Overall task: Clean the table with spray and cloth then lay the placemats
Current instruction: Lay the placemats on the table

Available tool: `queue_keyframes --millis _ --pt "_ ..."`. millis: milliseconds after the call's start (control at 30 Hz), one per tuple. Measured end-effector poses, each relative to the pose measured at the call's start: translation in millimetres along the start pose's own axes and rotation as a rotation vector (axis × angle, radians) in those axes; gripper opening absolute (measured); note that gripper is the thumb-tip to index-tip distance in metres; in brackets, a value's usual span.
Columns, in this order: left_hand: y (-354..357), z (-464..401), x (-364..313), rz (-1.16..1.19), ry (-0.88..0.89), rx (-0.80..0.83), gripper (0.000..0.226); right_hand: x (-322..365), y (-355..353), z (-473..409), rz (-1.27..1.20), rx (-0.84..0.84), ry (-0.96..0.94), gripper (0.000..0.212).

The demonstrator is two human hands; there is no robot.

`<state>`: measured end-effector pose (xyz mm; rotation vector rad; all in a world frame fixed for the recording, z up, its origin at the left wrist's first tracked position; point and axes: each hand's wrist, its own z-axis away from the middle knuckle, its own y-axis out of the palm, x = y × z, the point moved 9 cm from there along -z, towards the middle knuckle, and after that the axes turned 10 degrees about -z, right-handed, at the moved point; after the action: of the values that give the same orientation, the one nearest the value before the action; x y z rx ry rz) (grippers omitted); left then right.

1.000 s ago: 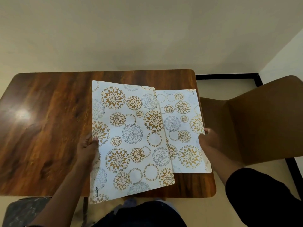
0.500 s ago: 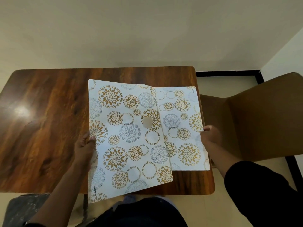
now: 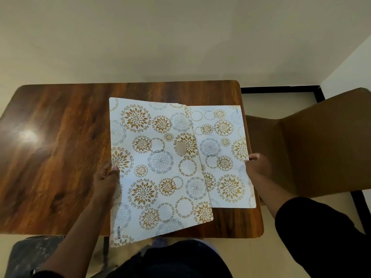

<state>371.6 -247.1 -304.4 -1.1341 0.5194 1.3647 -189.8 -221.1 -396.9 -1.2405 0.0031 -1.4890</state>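
Two hands are on the placemats, one on each. Nearest me, my left forearm comes up from the lower left, and my left hand [image 3: 106, 180] grasps the left edge of the larger-looking placemat [image 3: 160, 169], thumb on top of the printed face, the other fingers hidden beneath it. That mat spreads to the right of this hand, tilted, its near corner with the word KUBER hanging over the table's near edge. My right arm, in a dark sleeve [image 3: 313, 235], reaches in from the lower right; my right hand [image 3: 258, 164] pinches the right edge of the second placemat [image 3: 224, 157], fingertips curled over its rim. This mat lies to the left of that hand, flat on the table's right end, its left side tucked under the first mat. Beyond both hands, the wooden table [image 3: 60, 147] runs on bare and glossy to the wall. Right of my right hand stands a brown chair [image 3: 321, 145].
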Motion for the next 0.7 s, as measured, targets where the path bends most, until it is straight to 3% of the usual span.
queue_keyframes --millis 700 --pt "-16 11 5 0.029 -0.028 -0.038 0.031 9 -1 9 0.016 -0.024 0.016 0.024"
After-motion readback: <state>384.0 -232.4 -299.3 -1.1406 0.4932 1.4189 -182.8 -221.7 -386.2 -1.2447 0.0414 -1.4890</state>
